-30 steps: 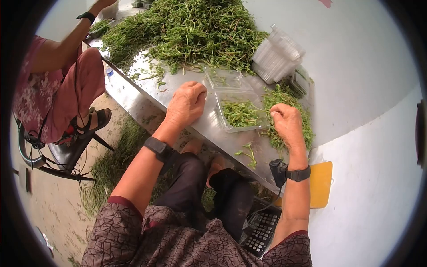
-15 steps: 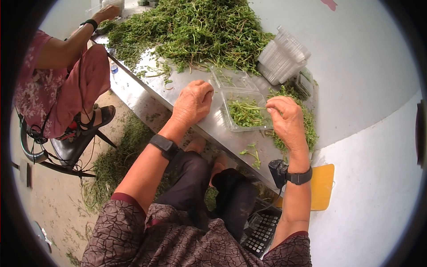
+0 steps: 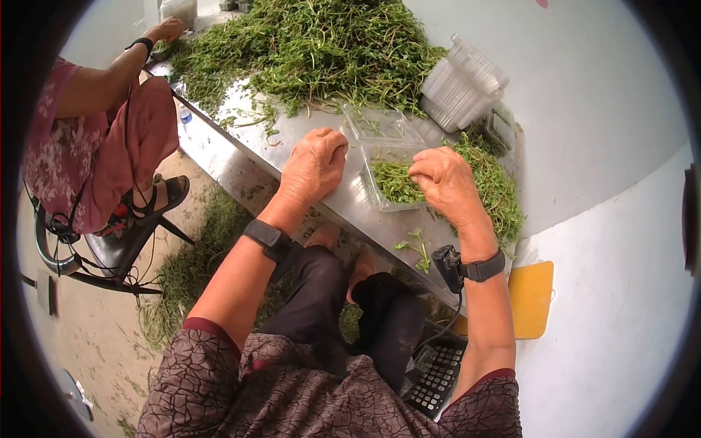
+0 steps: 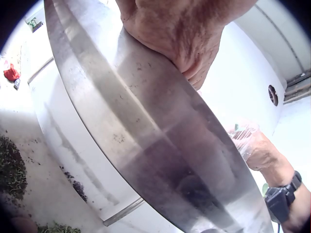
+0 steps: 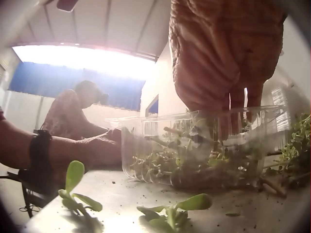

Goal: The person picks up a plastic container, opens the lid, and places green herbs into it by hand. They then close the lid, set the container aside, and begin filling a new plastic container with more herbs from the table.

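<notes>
A clear plastic clamshell box (image 3: 400, 208) stands with its lid (image 3: 381, 125) folded back on the metal table (image 3: 365, 226), partly filled with leafy green sprigs (image 3: 389, 181). My right hand (image 3: 447, 182) is over the box's right side. Its thumb and forefinger come together, pinching sprigs at the greens; in the right wrist view the fingers (image 5: 237, 104) point down inside the box wall. My left hand (image 3: 315, 166) rests on the table left of the box, fingers curled and turned away, so I cannot tell whether they hold anything. Two loose sprigs (image 5: 172, 216) (image 5: 77, 191) lie in front of the box.
A large heap of greens (image 3: 314, 51) covers the far table, and a smaller pile (image 3: 496, 193) lies by the wall. Stacked clear boxes (image 3: 464, 84) lean beside them. Another person (image 3: 95, 139) sits at the left; a yellow board (image 3: 531, 299) is at the right.
My right hand has moved left from beside the box to over its greens, carrying pinched stems. My left hand stays at the table left of the box. The other person's hand has shifted slightly.
</notes>
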The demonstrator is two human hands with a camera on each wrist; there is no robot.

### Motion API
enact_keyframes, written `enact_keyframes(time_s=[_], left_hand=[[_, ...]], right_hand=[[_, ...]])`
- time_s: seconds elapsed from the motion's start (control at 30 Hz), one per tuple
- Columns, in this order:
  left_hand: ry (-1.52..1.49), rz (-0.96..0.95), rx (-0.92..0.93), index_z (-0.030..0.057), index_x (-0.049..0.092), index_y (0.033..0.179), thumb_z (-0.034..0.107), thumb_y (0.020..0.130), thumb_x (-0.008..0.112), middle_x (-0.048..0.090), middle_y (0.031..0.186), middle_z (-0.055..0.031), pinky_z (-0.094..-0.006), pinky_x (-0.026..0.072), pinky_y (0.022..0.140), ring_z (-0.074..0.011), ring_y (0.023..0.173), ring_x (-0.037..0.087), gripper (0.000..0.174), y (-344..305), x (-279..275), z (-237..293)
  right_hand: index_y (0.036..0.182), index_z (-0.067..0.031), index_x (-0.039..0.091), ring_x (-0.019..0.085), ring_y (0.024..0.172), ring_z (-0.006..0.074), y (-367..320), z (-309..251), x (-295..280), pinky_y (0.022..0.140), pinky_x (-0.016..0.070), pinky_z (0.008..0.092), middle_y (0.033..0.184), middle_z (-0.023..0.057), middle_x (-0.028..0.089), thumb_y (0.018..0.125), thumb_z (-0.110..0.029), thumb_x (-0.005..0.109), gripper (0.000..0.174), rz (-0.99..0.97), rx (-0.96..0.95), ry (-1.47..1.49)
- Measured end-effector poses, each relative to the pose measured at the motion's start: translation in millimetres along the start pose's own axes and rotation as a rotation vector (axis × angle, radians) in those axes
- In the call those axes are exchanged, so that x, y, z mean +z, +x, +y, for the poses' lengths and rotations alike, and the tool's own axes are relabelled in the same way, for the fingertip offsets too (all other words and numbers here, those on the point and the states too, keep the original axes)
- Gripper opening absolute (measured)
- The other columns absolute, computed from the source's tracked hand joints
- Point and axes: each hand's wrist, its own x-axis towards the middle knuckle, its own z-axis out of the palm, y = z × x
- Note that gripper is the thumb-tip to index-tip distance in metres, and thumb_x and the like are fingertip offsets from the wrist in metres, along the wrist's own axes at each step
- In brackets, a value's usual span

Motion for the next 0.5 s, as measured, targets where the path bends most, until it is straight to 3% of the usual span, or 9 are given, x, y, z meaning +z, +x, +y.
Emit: enact_keyframes(time_s=[0.17, 0.23, 0.5], left_hand=[[0.012, 0.005, 0.011, 0.002, 0.062, 0.084, 0.006, 0.081, 0.055, 0.06, 0.085, -0.0135, -0.0415, 0.0479, 0.077, -0.0348, 0.087, 0.058, 0.008, 0, 0, 0], [-0.004, 0.01, 0.002, 0.002, 0.062, 0.084, 0.006, 0.081, 0.055, 0.06, 0.086, -0.0135, -0.0416, 0.0478, 0.076, -0.0349, 0.087, 0.058, 0.008, 0, 0, 1], [-0.002, 0.07, 0.078, 0.001, 0.061, 0.081, 0.003, 0.08, 0.055, 0.061, 0.083, -0.0158, -0.0422, 0.0476, 0.073, -0.037, 0.082, 0.059, 0.007, 1, 1, -1]], right_hand=[[0.076, -0.0028, 0.07, 0.061, 0.086, 0.0276, -4, -5, -7, 0.082, 0.0466, 0.0379, 0.084, 0.0075, 0.068, 0.073, -0.005, 0.066, 0.006, 0.073, -0.003, -0.002], [0.082, -0.0027, 0.07, 0.062, 0.093, 0.0277, -9, -4, -12, 0.083, 0.0488, 0.0352, 0.093, 0.0112, 0.069, 0.071, -0.003, 0.067, 0.011, 0.039, 0.054, 0.0], [0.084, -0.0008, 0.068, 0.062, 0.093, 0.0295, -10, -18, -5, 0.083, 0.0486, 0.0386, 0.092, 0.0118, 0.069, 0.075, -0.006, 0.065, 0.011, -0.1, 0.022, 0.018]])
